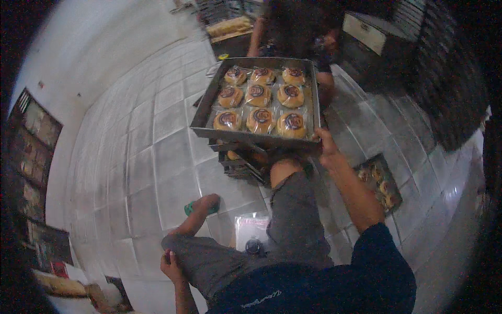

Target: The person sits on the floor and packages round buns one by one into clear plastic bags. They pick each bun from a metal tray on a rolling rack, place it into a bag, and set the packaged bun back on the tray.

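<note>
My right hand (328, 148) grips the near right corner of a dark square tray (251, 137). In the tray lie several round golden buns (258, 94), each in a clear wrapper with a dark round mark on top. Beneath it stands a stack of similar dark trays (238, 166), with part of a bun showing. My left hand (171, 268) is beside my left knee, away from the tray. Its fingers are curled around something small and dark that I cannot make out.
Another person (300, 31) is on the tray's far side. A tray of buns (380, 180) lies on the tiled floor at right. Clear plastic packaging (251, 229) and a round dark object (253, 246) lie by my lap. Dark box (366, 34) stands far right.
</note>
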Motion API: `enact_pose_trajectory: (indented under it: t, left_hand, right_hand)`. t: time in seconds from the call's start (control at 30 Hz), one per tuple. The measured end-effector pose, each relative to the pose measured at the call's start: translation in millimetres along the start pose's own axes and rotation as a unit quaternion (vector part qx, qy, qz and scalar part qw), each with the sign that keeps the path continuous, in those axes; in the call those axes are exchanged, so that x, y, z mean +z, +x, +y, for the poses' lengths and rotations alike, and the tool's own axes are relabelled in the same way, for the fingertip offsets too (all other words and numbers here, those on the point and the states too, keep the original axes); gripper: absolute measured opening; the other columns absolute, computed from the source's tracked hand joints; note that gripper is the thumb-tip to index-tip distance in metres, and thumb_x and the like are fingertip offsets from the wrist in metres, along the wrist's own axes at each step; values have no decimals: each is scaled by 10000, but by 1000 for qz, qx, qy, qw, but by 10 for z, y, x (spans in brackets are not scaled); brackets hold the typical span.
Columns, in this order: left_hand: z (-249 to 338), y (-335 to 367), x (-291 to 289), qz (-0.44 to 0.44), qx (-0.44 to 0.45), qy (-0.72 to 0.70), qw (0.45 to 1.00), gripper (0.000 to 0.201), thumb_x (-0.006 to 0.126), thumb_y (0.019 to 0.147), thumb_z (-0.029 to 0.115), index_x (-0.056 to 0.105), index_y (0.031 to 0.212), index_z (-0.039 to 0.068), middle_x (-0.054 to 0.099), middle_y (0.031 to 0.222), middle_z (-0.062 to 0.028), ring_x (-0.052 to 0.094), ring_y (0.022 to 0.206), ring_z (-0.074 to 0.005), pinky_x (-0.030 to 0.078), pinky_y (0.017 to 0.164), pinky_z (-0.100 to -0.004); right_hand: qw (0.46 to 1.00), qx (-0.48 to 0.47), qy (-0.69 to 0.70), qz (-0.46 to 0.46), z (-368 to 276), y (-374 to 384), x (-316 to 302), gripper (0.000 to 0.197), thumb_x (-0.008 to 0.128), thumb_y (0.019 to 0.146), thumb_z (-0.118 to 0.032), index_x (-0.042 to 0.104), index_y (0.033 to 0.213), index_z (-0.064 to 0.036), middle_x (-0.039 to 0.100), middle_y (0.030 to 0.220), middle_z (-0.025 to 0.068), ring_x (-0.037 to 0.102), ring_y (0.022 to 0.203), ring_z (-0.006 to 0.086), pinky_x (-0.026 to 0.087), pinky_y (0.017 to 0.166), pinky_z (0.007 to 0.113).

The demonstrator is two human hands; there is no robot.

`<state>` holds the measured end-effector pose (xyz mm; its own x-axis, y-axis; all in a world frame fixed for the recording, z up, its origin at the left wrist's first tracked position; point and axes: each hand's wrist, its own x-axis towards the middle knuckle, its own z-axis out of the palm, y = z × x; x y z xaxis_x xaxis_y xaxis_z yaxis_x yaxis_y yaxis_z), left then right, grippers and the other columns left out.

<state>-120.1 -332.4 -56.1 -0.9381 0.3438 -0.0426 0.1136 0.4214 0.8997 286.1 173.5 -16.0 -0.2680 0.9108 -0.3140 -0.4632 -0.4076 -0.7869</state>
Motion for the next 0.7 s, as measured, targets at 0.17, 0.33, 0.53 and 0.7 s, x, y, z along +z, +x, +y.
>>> enact_pose_trajectory:
  t: [0.17,0.33,0.53,0.7]
  left_hand:
    - [342,610,237,-63,171,86,980,317,677,996,230,707,1118,-61,714,1068,-147,650,974,-237,507,912,-373]
    - [-198,1020,239,-188,210,241,929,416,727,954,356,722,1093,-36,737,1049,-189,684,976,-331,466,1029,-445]
    - [-688,1659,721,-186,339,381,840,428,716,921,385,714,1084,-12,734,1026,-171,678,953,-347,456,1002,-470]
    - [-1086,2401,1755,-397,350,301,793,371,689,907,333,699,1087,8,722,1038,-142,665,919,-309,498,885,-455]
  right_hand:
    - [980,-27,118,156,448,-869,-179,305,669,825,-245,558,1057,-81,611,1110,140,686,944,362,606,784,525]
    - [949,-165,230,136,898,-1664,-978,276,643,832,-188,617,1075,-59,644,1209,138,684,1046,409,525,997,627]
    - [933,-207,96,279,1338,-1633,-2430,317,624,921,-170,629,1212,-42,686,1225,130,701,1099,362,567,986,586]
    - [867,-249,148,406,1584,-851,-2594,277,668,962,-208,641,1165,-23,703,1175,127,732,981,282,658,716,417]
